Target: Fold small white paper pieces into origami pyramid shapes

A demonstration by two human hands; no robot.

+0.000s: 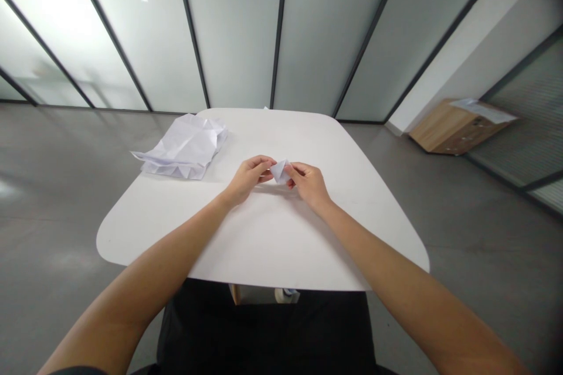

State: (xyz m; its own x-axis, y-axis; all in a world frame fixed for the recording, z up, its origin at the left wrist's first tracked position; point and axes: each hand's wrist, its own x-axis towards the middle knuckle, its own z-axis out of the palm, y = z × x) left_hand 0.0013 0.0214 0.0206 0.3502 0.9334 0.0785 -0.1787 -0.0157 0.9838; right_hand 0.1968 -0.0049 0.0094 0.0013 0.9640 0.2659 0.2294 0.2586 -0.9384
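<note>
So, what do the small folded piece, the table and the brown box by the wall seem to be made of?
The folded piece looks like thin white paper: matte, with sharp creases. The table seems to have a smooth white laminate or painted top; its core cannot be seen. The box shows a light wood grain, possibly veneer, with a low sheen.

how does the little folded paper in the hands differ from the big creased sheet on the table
The small folded paper is much smaller than the creased paper sheet. The small folded paper is a compact, pointed shape, while the sheet lies broad and wrinkled. The small folded paper is held between the left hand and right hand, while the sheet rests untouched on the white table. Both are white paper with visible creases.
</note>
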